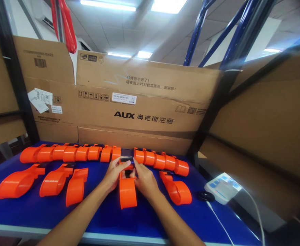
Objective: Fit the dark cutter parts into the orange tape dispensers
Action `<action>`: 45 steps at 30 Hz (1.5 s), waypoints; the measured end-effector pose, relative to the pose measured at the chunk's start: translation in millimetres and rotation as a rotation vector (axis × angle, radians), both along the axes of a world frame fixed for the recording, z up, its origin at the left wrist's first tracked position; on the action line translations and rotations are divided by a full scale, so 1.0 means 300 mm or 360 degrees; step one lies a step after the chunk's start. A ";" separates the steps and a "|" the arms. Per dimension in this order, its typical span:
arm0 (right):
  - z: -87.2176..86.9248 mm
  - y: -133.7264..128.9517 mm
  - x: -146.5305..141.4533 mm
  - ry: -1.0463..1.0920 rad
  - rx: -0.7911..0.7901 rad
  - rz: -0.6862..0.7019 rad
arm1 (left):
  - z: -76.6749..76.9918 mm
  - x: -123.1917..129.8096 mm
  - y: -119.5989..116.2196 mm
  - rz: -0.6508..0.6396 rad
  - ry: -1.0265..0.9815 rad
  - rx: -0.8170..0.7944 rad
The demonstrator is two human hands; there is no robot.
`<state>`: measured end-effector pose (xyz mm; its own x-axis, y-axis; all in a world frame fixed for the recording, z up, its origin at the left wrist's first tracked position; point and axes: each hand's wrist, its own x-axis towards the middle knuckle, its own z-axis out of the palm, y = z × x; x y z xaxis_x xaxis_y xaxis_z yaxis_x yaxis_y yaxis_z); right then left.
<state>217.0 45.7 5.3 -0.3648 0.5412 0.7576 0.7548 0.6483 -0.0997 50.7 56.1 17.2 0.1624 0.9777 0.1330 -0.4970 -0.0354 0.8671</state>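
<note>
An orange plastic loop [128,193] with a black piece at its upper end is held between both hands over the middle of the blue table. My left hand [115,175] is closed on its left side, the thumb lying across the top near the black piece. On the other side my right hand [145,178] grips the same loop, with some fingertips hidden behind it. Just beyond the hands lies a small dark square item [126,152]. Similar orange loops stand close by, one to the right [179,192] and another to the left [75,187].
A row of orange loops [70,152] runs along the back of the blue table [98,218], below a cardboard wall [139,82]. Two more loops sit at the left. At the right are a white device [223,188], a black oval object [206,196] and white cables.
</note>
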 end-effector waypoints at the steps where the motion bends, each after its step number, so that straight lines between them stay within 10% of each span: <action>1: 0.007 0.000 0.002 0.0014 0.0016 0.0007 | -0.003 0.000 0.004 0.0015 0.0009 0.0017; 32: 0.048 -0.021 0.008 0.0437 -0.0309 0.0252 | -0.025 -0.008 0.014 -0.0009 0.0201 0.0190; 45: 0.062 0.049 0.092 0.0672 -0.0502 -0.0122 | -0.004 -0.029 0.035 0.0037 0.0011 0.0035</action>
<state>244.5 60.3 23.9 -0.0137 0.7797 0.6260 0.6506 0.4824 -0.5865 41.8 66.5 16.1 0.1407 0.9780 0.1537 -0.4896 -0.0662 0.8695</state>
